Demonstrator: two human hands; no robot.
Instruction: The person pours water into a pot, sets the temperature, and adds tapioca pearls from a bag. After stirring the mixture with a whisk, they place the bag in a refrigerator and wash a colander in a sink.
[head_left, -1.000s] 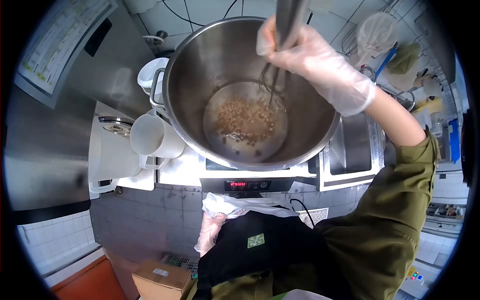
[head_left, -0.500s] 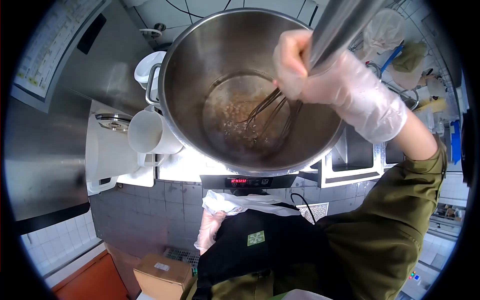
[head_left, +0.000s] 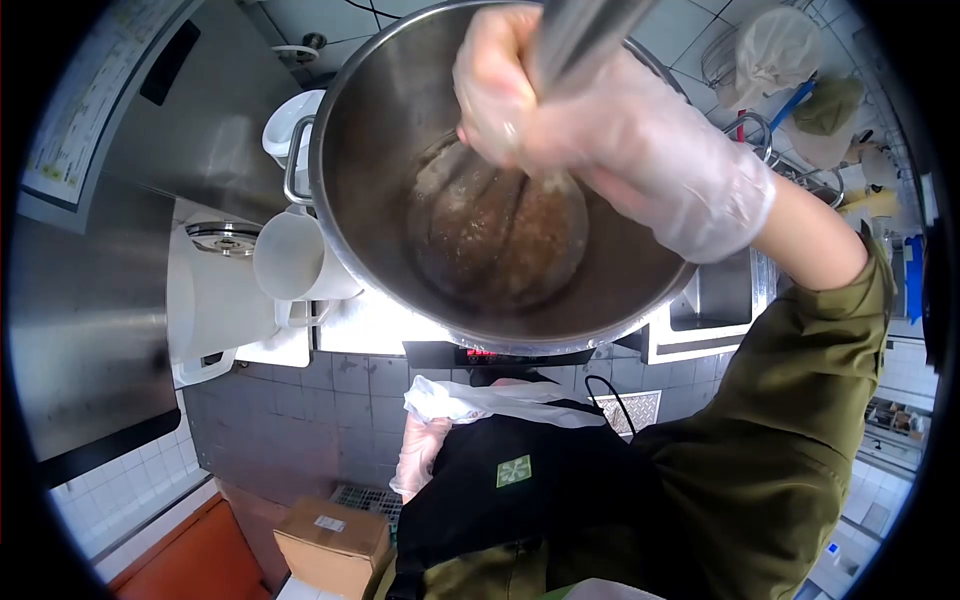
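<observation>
Wrapped round the thick metal handle of a large whisk [head_left: 588,45] is my right hand [head_left: 570,125], in a clear plastic glove. The whisk's wires reach down into a big steel pot [head_left: 360,130] and are partly hidden and blurred. Cloudy brownish liquid [head_left: 490,235], with paler bits in it, covers the pot's bottom. Low at my waist, my gloved left hand [head_left: 424,442] is closed on a crumpled white plastic bag [head_left: 450,400]; its fingers are partly covered by the plastic.
Under the pot is an induction cooker [head_left: 430,353] with a red display. To the left stand a white plastic jug [head_left: 285,260] and a larger white container [head_left: 205,310]. A sink [head_left: 710,300] lies right; a cardboard box [head_left: 330,545] sits low behind.
My right hand and the whisk have swept left across the pot. The liquid looks more stirred and cloudy. My left hand has hardly moved, and the view has shifted slightly.
</observation>
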